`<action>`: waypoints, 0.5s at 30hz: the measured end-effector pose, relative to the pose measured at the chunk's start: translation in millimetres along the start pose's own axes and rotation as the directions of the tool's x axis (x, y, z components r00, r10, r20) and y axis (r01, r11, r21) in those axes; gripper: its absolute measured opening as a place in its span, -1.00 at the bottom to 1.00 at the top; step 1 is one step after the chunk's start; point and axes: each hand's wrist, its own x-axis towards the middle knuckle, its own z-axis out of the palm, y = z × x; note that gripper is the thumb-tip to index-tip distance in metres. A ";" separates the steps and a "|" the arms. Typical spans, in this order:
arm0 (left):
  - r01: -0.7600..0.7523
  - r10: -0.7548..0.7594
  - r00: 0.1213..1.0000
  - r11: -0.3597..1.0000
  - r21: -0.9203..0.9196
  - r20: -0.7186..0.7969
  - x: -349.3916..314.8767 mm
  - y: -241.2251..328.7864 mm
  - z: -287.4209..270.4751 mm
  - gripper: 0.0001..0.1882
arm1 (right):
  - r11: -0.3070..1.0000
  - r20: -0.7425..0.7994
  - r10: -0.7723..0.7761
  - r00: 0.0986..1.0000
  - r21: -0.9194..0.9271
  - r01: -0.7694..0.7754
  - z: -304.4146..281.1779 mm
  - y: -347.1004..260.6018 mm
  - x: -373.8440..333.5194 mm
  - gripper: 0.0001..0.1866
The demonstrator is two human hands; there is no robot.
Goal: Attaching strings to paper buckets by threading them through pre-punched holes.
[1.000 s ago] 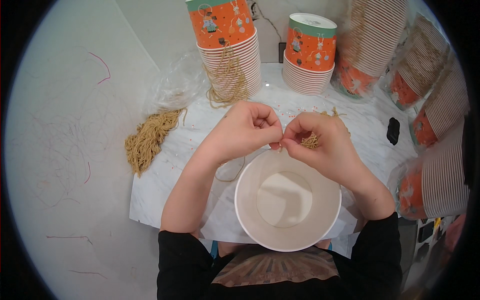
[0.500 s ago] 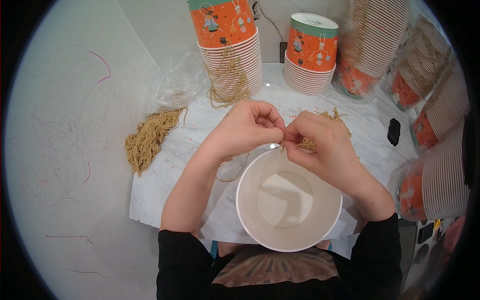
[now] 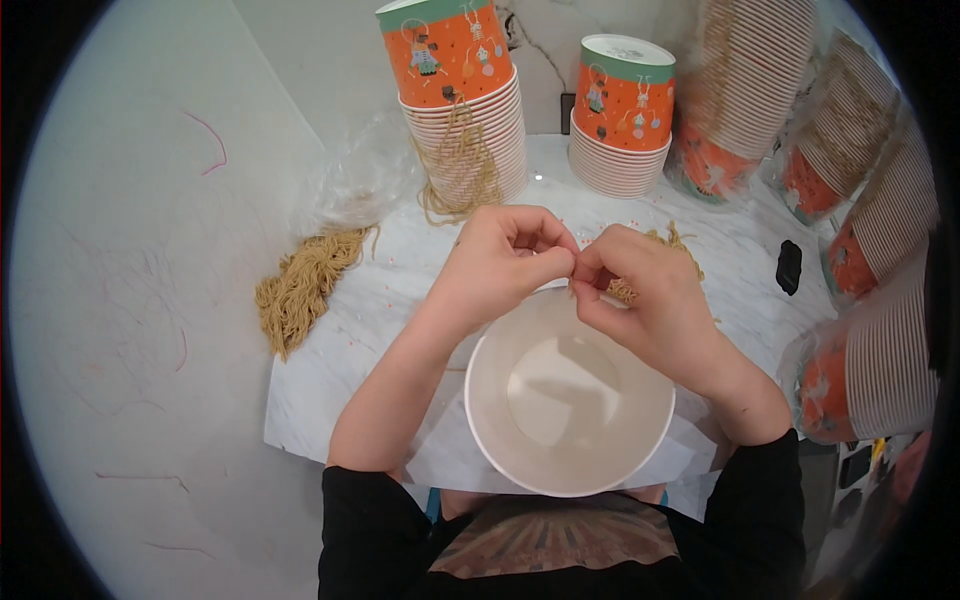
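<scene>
My left hand (image 3: pixel 512 252) and my right hand (image 3: pixel 645 285) meet fingertip to fingertip over the far rim of a white-lined paper bucket (image 3: pixel 520 450). Both are closed in a pinch on a thin tan string (image 3: pixel 572 291), of which only a short end shows below the fingers. The bucket stands mouth up at the table's near edge, with nothing seen inside it. A tan string bundle (image 3: pixel 672 240) lies partly hidden behind my right hand.
A tan string hank (image 3: pixel 305 290) lies left beside a clear plastic bag (image 3: pixel 355 190). Behind stand upturned orange bucket stacks (image 3: pixel 440 55) (image 3: pixel 625 105), string draped over the left one. Wrapped bucket stacks (image 3: pixel 745 90) line the right, near a small black object (image 3: pixel 789 267).
The bucket sits slightly further left and higher in the view, and the rest of the scene has shifted a little. My hands keep pinching together in nearly the same spot.
</scene>
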 end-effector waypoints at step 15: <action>-0.122 0.115 0.978 0.992 -0.030 -0.173 -9.8 15.9 13.5 -0.88 | 0.942 -0.104 0.142 0.984 0.320 -0.103 -9.7 4.5 10.1 -0.88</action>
